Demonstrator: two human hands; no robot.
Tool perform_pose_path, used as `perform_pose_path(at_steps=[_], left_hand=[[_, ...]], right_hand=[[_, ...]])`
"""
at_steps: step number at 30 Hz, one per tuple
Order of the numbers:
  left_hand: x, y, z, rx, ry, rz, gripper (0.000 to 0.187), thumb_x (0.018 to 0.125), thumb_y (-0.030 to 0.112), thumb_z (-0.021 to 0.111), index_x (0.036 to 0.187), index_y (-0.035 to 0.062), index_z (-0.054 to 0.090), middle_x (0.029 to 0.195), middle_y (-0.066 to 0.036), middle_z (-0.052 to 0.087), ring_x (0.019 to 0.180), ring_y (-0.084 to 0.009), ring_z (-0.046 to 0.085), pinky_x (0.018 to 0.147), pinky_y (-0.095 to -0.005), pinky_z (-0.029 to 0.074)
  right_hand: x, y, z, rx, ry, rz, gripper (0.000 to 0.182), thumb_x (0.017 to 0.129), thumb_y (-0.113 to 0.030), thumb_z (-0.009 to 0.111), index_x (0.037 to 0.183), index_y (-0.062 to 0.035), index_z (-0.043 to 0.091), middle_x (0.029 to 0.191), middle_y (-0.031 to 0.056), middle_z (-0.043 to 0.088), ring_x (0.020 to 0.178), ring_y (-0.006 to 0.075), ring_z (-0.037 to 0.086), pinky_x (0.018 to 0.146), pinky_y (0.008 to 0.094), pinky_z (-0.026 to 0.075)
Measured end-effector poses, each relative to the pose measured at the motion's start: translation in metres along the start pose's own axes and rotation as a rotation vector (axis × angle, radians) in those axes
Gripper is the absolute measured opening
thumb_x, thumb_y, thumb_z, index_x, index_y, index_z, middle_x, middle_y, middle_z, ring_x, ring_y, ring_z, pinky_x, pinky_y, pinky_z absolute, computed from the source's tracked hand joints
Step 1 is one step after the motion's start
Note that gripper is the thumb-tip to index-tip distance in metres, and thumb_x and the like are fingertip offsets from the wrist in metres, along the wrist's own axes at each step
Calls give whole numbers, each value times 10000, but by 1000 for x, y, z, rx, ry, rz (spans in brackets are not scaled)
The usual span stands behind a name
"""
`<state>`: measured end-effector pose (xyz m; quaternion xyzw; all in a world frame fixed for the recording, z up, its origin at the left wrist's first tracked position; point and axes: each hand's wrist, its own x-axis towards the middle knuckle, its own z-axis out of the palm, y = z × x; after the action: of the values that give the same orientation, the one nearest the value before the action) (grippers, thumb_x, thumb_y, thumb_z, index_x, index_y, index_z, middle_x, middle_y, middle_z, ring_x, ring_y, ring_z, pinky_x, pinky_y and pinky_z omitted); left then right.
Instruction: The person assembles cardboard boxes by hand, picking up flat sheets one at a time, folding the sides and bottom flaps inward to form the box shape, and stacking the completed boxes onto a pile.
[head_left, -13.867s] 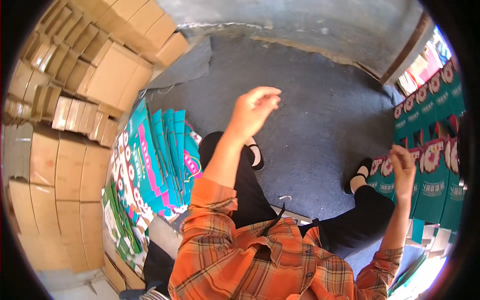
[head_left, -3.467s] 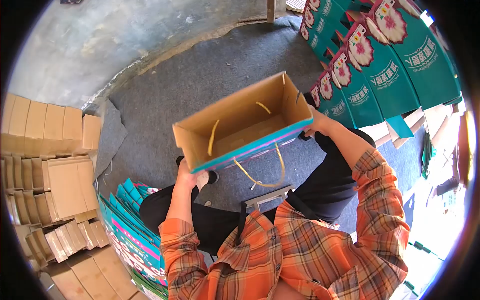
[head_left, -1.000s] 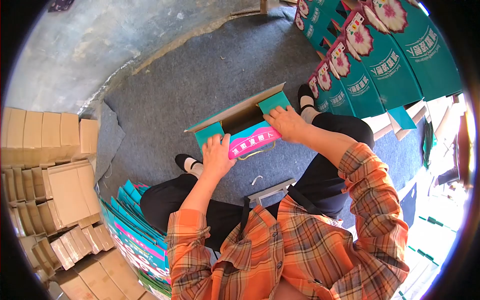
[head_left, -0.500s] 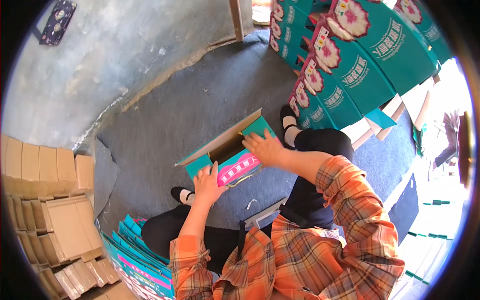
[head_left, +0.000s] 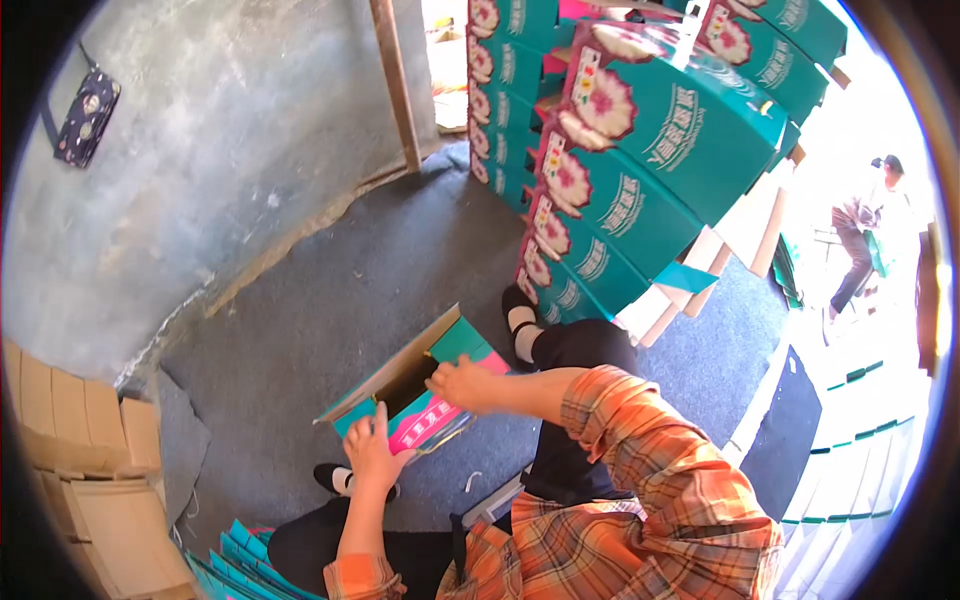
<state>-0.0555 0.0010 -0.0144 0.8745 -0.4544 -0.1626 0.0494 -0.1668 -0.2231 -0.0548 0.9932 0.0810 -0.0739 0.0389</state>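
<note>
Between the person's knees, in the head view, the teal gift box [head_left: 415,385] lies on the grey carpet [head_left: 330,300], its open brown inside turned toward the wall. The left hand [head_left: 372,452] presses with spread fingers on the near left flap, and the right hand [head_left: 462,382] lies flat on the pink panel and right flap. Half a second ago the box was higher in the picture and showed more of its pink side; now the view is lifted, so box and hands sit lower and look smaller. The stack of finished teal boxes [head_left: 610,170] now fills much more of the upper right, and a dark pouch [head_left: 80,118] hanging on the concrete wall [head_left: 200,150] has moved lower.

The yellow handle cord is mostly hidden under the box. Flat brown cartons [head_left: 80,470] at the left are cut by the dark edge, and only tips of the flat teal sheets [head_left: 235,570] show. Another person [head_left: 860,230] outside stands in strong light, and details are hard to see.
</note>
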Motion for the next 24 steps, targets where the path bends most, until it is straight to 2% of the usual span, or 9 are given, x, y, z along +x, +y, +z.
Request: perform_pose_path(at_steps=[3, 4, 8, 10, 12, 14, 18, 22, 24], left_hand=[[5, -13, -18, -246, 425, 84, 811, 679, 215, 800, 1377, 33, 429, 1222, -197, 528, 1185, -371, 451, 1014, -478, 345], [3, -18, -27, -239, 423, 100, 811, 679, 215, 800, 1377, 33, 429, 1222, -197, 528, 1185, -371, 451, 1014, -478, 345], [-4, -39, -55, -928, 668, -264, 533, 834, 71, 634, 1343, 21, 485, 1188, -150, 576, 1077, -227, 550, 940, -349, 428], [-2, -61, -60, -1011, 767, -271, 469, 884, 59, 580, 1346, 41, 495, 1207, -126, 577, 1093, -189, 544, 909, -326, 444], [-12, -60, -79, -1155, 863, -339, 441, 915, 98, 563, 1348, 53, 493, 1208, -113, 576, 1104, -188, 544, 913, -326, 442], [-20, -74, -88, -1200, 980, -347, 464, 960, 271, 551, 1367, 66, 463, 1239, -104, 558, 1133, -184, 520, 928, -347, 425], [-35, -81, -109, -1284, 1213, -407, 428, 966, 276, 538, 1341, 76, 486, 1189, -85, 565, 1101, -171, 532, 915, -324, 415], [-36, -83, -111, -1307, 1414, -355, 426, 958, 270, 549, 1322, 57, 492, 1162, -73, 568, 1069, -150, 534, 876, -307, 418], [-34, -77, -111, -1283, 1401, -346, 428, 956, 265, 552, 1321, 52, 491, 1150, -72, 569, 1055, -146, 538, 859, -303, 422]], right_hand=[[6, 2, -13, -31, -65, -7, 761, 637, -288, 769, 1296, -26, 493, 1071, 65, 549, 1036, 220, 527, 711, 421, 469], [8, 1, -17, -29, -58, 9, 761, 637, -288, 769, 1296, -26, 493, 1071, 65, 549, 1036, 220, 527, 711, 421, 469], [18, -2, -29, 192, -144, 120, 641, 618, -273, 769, 1185, -38, 586, 1093, 100, 570, 1052, 256, 542, 767, 449, 513], [17, 2, -37, 436, -194, 264, 600, 607, -347, 785, 1083, -9, 648, 1102, 149, 619, 1058, 301, 586, 799, 435, 523], [14, 10, -53, 530, -258, 335, 630, 620, -388, 774, 1098, -6, 623, 1129, 156, 609, 1090, 317, 571, 835, 439, 504], [7, 18, -74, 616, -326, 393, 662, 634, -429, 763, 1112, -2, 598, 1156, 162, 600, 1121, 333, 557, 871, 444, 484], [0, 45, -139, 884, -151, 539, 740, 619, -537, 749, 1143, -33, 609, 1109, 197, 638, 1041, 344, 614, 879, 455, 474], [-13, 84, -245, 952, 241, 527, 613, 649, -458, 778, 1057, -21, 644, 990, 174, 677, 935, 298, 650, 817, 402, 499], [-32, 97, -314, 963, 427, 513, 510, 679, -414, 786, 993, -32, 663, 866, 135, 671, 847, 239, 644, 782, 356, 508]])
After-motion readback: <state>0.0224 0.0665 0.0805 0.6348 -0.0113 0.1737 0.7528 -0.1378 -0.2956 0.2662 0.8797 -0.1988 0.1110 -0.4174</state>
